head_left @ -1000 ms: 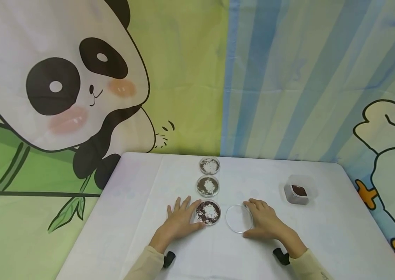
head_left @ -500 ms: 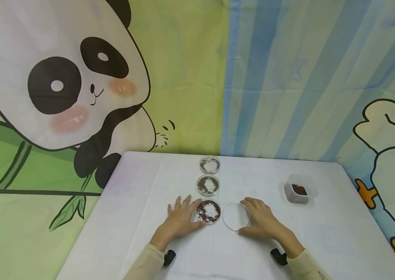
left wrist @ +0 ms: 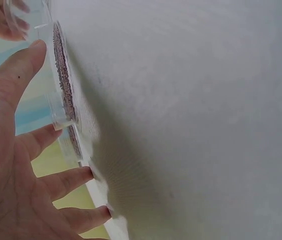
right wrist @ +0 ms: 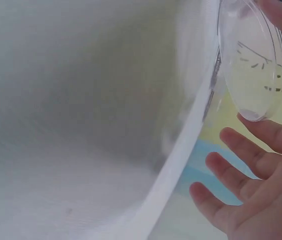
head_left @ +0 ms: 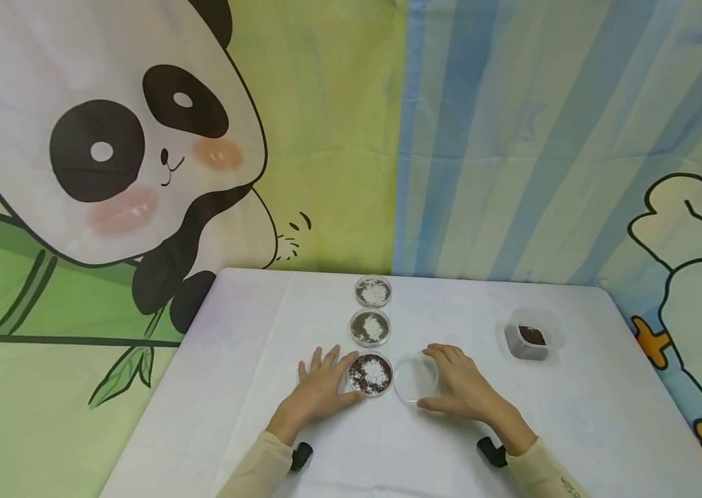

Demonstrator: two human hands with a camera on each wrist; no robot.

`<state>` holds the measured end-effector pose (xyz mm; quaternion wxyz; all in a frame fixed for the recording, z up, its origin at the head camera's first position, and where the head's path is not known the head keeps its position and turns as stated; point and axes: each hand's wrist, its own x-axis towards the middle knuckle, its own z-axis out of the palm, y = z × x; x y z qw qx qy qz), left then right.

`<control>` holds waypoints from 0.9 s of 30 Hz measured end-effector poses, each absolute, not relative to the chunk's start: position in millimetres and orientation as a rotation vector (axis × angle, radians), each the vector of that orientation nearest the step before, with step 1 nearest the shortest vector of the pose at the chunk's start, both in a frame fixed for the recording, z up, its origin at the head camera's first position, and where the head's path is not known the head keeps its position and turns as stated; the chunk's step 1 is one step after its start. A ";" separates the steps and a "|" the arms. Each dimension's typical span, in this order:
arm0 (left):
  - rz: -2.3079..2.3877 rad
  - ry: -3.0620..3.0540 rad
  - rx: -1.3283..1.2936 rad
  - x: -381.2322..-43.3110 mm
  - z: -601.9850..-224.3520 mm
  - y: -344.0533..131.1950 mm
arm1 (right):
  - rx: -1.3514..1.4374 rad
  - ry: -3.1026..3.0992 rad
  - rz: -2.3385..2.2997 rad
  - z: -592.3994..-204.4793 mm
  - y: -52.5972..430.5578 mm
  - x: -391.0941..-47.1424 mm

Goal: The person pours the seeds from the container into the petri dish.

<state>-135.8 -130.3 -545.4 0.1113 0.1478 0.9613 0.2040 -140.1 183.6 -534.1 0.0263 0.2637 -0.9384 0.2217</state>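
Observation:
My left hand [head_left: 321, 393] holds the nearest petri dish [head_left: 370, 374] between thumb and index finger at its rim, the other fingers spread on the table. Dark brown granules ring a white middle in this dish. Just to its right, my right hand [head_left: 459, 382] pinches a clear petri dish lid [head_left: 415, 378] by its edge with thumb and index finger. In the right wrist view the lid [right wrist: 253, 75] stands tilted above the table, with the remaining fingers [right wrist: 243, 147] loosely extended. Two more petri dishes, one middle [head_left: 370, 327] and one far [head_left: 373, 291], line up behind the first.
A small clear tub [head_left: 528, 344] of dark brown granules stands at the right on the white-covered table [head_left: 575, 415], its translucent lid tilted up behind. A printed cloth [head_left: 326, 138] with a panda hangs along the table's back edge.
My right hand has moved left and slightly away from me with the lid, bringing it up beside the nearest dish. My left hand has stayed in place.

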 end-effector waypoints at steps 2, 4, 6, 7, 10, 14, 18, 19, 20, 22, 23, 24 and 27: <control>0.597 2.825 0.433 -136.1 -546.1 -130.2 | 0.834 -2.878 0.659 -531.1 181.9 -140.3; 0.592 2.828 0.431 -136.0 -546.6 -130.0 | 0.854 -2.856 0.653 -527.5 180.1 -140.1; 0.588 2.830 0.428 -136.0 -546.9 -129.9 | 0.878 -2.830 0.664 -524.4 178.1 -140.0; 0.589 2.830 0.427 -136.0 -546.9 -129.8 | 0.890 -2.815 0.675 -523.1 177.1 -140.0; 0.598 2.829 0.423 -135.9 -546.5 -129.5 | 0.924 -2.767 0.722 -520.5 174.1 -141.0; 0.596 2.830 0.419 -135.8 -545.9 -129.2 | 0.955 -2.742 0.778 -520.3 168.3 -144.4; 0.594 2.831 0.422 -135.8 -546.2 -129.1 | 0.960 -2.772 0.856 -519.3 159.7 -147.5; 0.597 2.831 0.422 -135.8 -546.3 -129.1 | 0.958 -2.782 0.876 -518.9 157.4 -148.0; 0.599 2.831 0.423 -135.7 -546.4 -129.1 | 0.953 -2.795 0.901 -518.1 155.0 -148.6; 0.599 2.828 0.423 -135.7 -546.7 -129.1 | 0.945 -2.813 0.936 -518.1 150.6 -149.6; 0.603 2.826 0.423 -135.7 -546.5 -129.1 | 0.943 -2.820 0.960 -518.4 148.4 -150.2; 0.606 2.825 0.423 -135.6 -546.4 -129.1 | 0.942 -2.825 0.983 -518.7 146.3 -150.6; 0.606 2.825 0.426 -135.5 -545.5 -129.5 | 0.960 -2.820 1.034 -520.7 139.6 -152.7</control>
